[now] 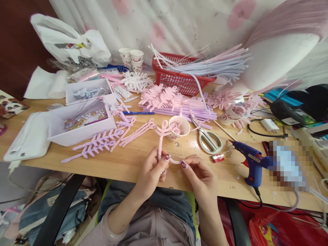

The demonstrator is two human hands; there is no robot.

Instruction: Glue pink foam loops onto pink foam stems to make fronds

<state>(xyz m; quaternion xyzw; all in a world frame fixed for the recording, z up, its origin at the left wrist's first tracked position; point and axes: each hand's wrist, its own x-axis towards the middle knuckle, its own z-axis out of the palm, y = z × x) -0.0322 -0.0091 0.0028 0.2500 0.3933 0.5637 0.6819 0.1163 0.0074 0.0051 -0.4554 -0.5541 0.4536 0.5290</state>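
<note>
My left hand [151,169] is closed around the stem of a pink pipe-cleaner piece [161,135] whose looped top points away from me over the wooden table [123,160]. My right hand [201,176] pinches a short pink side strand [175,160] that runs from the stem toward its thumb. Both hands sit at the table's near edge, close together. Just beyond them stands a paper cup [178,127] holding short pink pieces.
Scissors [208,138] and a blue glue gun [249,162] lie to the right. Finished pink leaf shapes [102,141] lie to the left beside white boxes of beads [79,124]. A red basket [179,80] of long pipe cleaners stands behind.
</note>
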